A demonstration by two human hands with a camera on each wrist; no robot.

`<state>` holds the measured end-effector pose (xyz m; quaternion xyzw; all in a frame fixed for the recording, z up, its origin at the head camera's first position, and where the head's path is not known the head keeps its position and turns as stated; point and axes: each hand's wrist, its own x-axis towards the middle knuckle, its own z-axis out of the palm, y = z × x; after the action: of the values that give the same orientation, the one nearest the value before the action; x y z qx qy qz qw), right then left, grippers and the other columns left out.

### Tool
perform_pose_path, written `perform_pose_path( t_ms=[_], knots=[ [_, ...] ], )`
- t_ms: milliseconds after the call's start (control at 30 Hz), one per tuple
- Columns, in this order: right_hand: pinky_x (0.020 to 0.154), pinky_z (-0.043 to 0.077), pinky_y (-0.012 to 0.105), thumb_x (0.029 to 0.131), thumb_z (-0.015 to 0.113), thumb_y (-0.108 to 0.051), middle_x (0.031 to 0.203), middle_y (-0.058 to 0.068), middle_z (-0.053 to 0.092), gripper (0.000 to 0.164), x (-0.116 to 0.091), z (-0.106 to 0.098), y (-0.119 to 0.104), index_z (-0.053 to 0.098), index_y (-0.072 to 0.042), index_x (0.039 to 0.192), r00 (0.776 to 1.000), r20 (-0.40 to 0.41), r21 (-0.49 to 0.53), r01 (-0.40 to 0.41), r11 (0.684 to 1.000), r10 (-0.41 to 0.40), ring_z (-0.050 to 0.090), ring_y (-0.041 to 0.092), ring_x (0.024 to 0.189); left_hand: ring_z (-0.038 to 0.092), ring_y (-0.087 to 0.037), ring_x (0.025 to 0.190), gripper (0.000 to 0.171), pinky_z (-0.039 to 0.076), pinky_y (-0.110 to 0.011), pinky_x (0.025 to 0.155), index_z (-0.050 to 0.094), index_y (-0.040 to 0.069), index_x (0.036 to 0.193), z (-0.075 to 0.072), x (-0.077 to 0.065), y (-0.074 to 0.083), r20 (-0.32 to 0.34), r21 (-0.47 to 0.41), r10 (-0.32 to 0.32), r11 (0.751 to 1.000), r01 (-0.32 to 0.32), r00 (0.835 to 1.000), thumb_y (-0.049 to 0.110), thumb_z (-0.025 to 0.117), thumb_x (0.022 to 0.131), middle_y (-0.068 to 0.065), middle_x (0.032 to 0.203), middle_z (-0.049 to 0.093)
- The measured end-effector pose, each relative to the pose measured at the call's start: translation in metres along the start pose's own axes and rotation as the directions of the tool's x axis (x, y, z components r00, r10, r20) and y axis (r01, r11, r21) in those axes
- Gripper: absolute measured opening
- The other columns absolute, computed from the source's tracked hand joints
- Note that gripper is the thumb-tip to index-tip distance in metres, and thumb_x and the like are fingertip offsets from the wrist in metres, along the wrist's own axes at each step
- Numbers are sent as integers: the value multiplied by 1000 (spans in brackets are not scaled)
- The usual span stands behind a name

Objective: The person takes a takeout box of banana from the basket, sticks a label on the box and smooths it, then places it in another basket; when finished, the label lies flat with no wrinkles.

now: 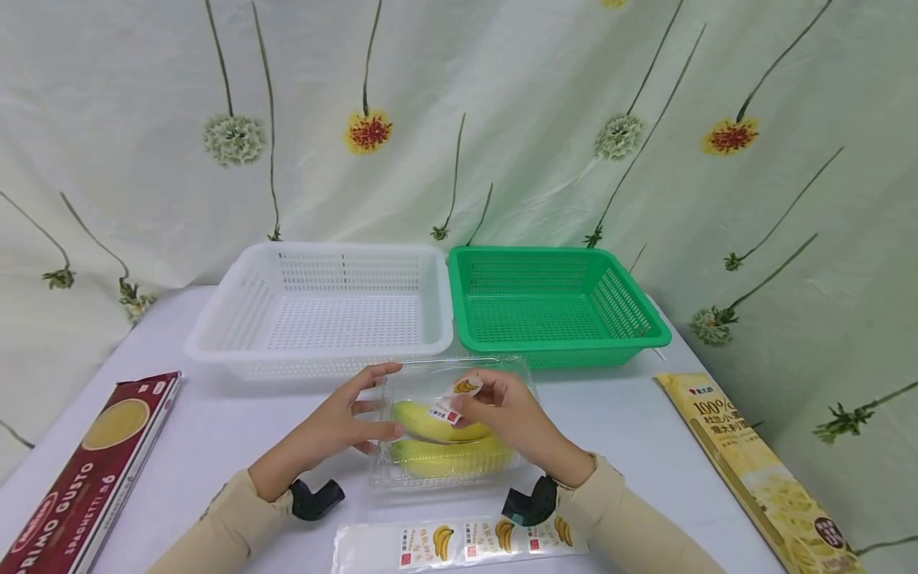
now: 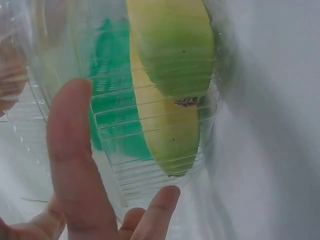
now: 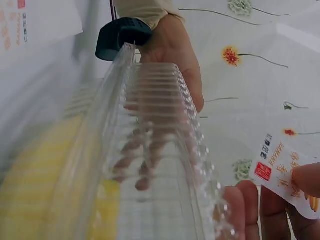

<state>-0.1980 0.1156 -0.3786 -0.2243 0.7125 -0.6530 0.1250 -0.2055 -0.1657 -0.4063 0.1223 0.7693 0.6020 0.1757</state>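
Observation:
A clear plastic clamshell box stands on the table with two yellow bananas inside, greenish at their left ends. My left hand holds the box by its left side, thumb on the front part of the lid. The left wrist view shows its fingers against the ribbed wall. Over the lid, my right hand pinches a small white sticker printed with bananas and a red square. The same sticker appears between thumb and fingers in the right wrist view.
A strip of matching banana stickers lies at the near edge. Behind the box stand a white basket and a green basket. A red spaghetti pack lies at left, a yellow pasta pack at right.

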Motion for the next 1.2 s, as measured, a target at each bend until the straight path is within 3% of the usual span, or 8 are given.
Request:
perform_pose_path(
  t_ms=[133, 267, 433, 533, 800, 1200],
  knots=[
    [84, 65, 39, 106, 64, -2, 99, 7, 77, 19, 3, -12, -1, 66, 16, 103, 1000, 19, -66, -4, 998, 6, 75, 23, 85, 33, -62, 150, 96, 63, -43, 72, 34, 12, 167, 0, 0, 0, -9, -2, -7, 1000, 7, 1000, 12, 87, 87, -32, 171, 15],
    [76, 63, 35, 106, 64, -2, 94, 5, 72, 18, 6, -23, -3, 70, 14, 106, 998, 59, -180, -8, 984, 19, 70, 23, 82, 34, -61, 150, 96, 63, -43, 72, 34, 13, 167, 0, 0, 0, -14, -2, -11, 1000, 11, 1000, 11, 87, 88, -32, 171, 15],
    [70, 64, 42, 103, 68, -1, 94, 7, 67, 28, 10, -34, -5, 66, 13, 127, 996, 91, -279, 5, 960, 22, 64, 15, 81, 35, -60, 150, 96, 62, -42, 72, 33, 14, 167, 1, 0, 1, -20, 4, -16, 1000, 16, 1000, 11, 87, 88, -31, 171, 16],
    [67, 64, 45, 102, 70, 1, 91, 9, 66, 30, 11, -37, -4, 61, 13, 128, 995, 100, -285, 14, 959, 15, 63, 13, 78, 34, -61, 150, 96, 62, -42, 72, 33, 14, 168, 1, -1, 0, -19, 3, -9, 1000, 9, 1000, 11, 87, 88, -31, 171, 15],
    [63, 63, 37, 96, 78, 2, 85, 6, 70, 25, 12, -31, 4, 61, 4, 115, 999, 1, -380, -30, 925, 33, 65, 14, 68, 32, -61, 151, 97, 62, -42, 72, 32, 13, 168, 1, -1, -1, -14, -3, 4, 1000, -5, 1000, 10, 86, 88, -31, 172, 14],
    [61, 62, 35, 92, 82, 3, 79, 4, 70, 36, 12, -28, 5, 56, 4, 117, 996, -77, -411, -81, 908, 54, 65, 15, 61, 32, -62, 150, 96, 62, -41, 72, 32, 15, 168, 2, -1, 0, -17, 9, -5, 1000, 5, 1000, 11, 86, 88, -29, 172, 13]
  ],
)
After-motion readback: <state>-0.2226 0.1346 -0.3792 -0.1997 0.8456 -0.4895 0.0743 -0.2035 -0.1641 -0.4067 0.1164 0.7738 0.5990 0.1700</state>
